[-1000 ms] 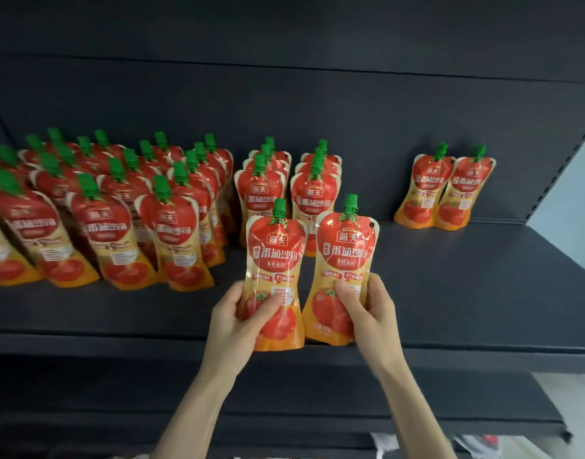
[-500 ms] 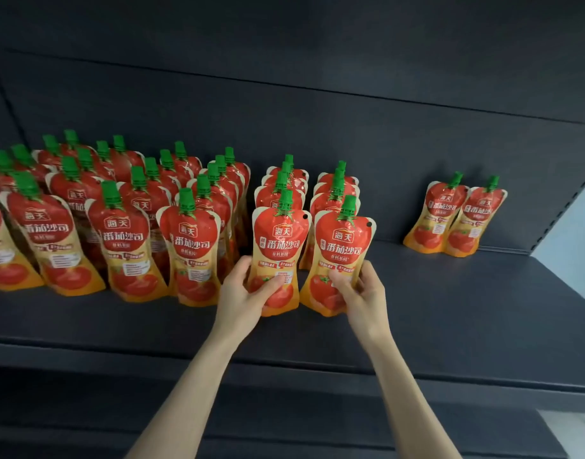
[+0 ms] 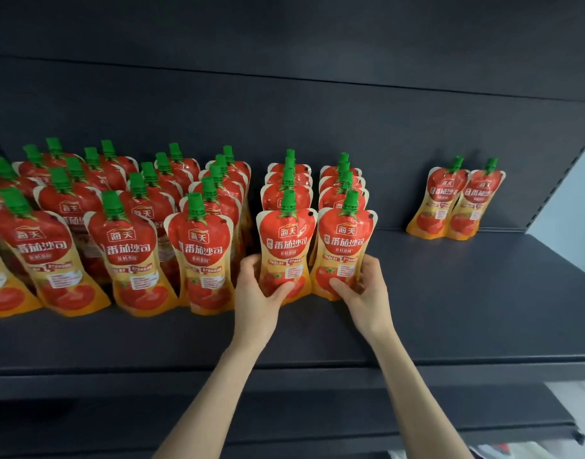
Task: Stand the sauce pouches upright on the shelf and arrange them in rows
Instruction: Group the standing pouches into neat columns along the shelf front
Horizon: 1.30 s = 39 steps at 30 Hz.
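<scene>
- Your left hand (image 3: pixel 258 293) grips the lower part of the left front pouch (image 3: pixel 286 240). The thumb lies across the tomato picture and the fingers curl round the pouch's left edge.
- Your right hand (image 3: pixel 364 289) grips the right front pouch (image 3: pixel 345 241) the same way. The thumb is on the front and the fingers wrap behind its right edge.
- Both pouches stand upright with their green caps up, just beside each other on the dark shelf (image 3: pixel 450 309). Your hands partly hide their bases.
- Each one heads a short file of pouches (image 3: pixel 342 190) that runs straight back towards the back panel (image 3: pixel 317 120).
- To your left, the wider rows of pouches (image 3: pixel 125 240) fill the shelf. The front ones line up with the two you hold, and several lean a little.
- Far to your right, a pair of pouches (image 3: pixel 456 202) stands touching side by side, tilted against the back panel and well apart from the rest.
- A lower shelf (image 3: pixel 350 422) shows beneath your forearms.
</scene>
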Tool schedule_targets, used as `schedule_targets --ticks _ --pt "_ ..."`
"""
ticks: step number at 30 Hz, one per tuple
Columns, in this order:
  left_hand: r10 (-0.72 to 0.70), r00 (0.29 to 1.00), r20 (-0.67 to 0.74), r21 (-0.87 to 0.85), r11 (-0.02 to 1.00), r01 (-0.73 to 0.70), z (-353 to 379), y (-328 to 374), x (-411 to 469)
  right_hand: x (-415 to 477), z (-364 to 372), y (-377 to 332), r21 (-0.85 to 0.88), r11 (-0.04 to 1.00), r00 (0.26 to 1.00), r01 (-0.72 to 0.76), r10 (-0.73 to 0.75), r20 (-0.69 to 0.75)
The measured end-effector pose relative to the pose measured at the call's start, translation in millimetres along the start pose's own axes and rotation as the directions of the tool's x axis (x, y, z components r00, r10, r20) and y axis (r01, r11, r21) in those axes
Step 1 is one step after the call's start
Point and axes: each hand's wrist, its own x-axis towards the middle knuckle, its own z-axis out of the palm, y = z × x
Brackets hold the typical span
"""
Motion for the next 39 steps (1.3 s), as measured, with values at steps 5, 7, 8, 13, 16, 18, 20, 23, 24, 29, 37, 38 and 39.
schedule_targets --ticks 5,7,8,13,16,18,20,23,24,29,37,38,39 --pt "0.038 0.998 -0.043 0.122 0.992 -0.033 5 -3 1 1 -1 -3 -0.082 0.997 1.0 -0.004 0.003 -0.014" --pt "0.042 0.997 -0.059 0.157 0.987 -0.033 6 -3 3 3 0 -5 -0.095 0.995 1.0 -0.009 0.007 -0.025" --pt "0.043 0.997 -0.064 0.175 0.984 -0.031 6 -2 5 3 0 -5 -0.102 0.995 0.999 -0.012 0.009 -0.032" --pt "0.046 0.997 -0.062 0.198 0.98 -0.033 10 -4 9 6 0 -5 -0.15 0.989 0.999 -0.022 0.017 -0.037" --pt "0.034 0.997 -0.068 0.187 0.982 -0.021 14 -6 11 9 -1 -5 -0.161 0.986 0.999 -0.034 0.031 -0.02" --pt "0.012 0.997 -0.07 0.179 0.984 0.0 15 -7 12 9 -1 -4 -0.159 0.987 1.0 -0.031 0.031 -0.005" --pt "0.003 0.998 -0.069 0.185 0.983 0.01 15 -7 13 10 -1 -3 -0.149 0.988 0.999 -0.035 0.037 0.009" --pt "0.005 0.998 -0.062 0.202 0.979 0.008 16 -8 13 11 -1 -2 -0.143 0.989 0.998 -0.047 0.051 0.025" --pt "0.006 0.998 -0.062 0.201 0.98 0.007 16 -7 13 11 -2 -2 -0.145 0.988 0.998 -0.045 0.05 0.027" --pt "-0.006 0.998 -0.058 0.211 0.977 0.018 15 -7 12 11 -5 -1 -0.142 0.989 0.999 -0.033 0.039 0.037" --pt "0.005 0.998 -0.059 0.186 0.983 0.006 14 -9 13 12 -9 0 -0.143 0.989 0.998 -0.027 0.036 0.06" --pt "0.006 0.998 -0.06 0.185 0.983 0.005 14 -9 13 12 -9 0 -0.146 0.989 0.997 -0.027 0.036 0.061" --pt "0.006 0.998 -0.061 0.183 0.983 0.005 14 -9 13 12 -9 0 -0.147 0.989 0.998 -0.026 0.035 0.061"
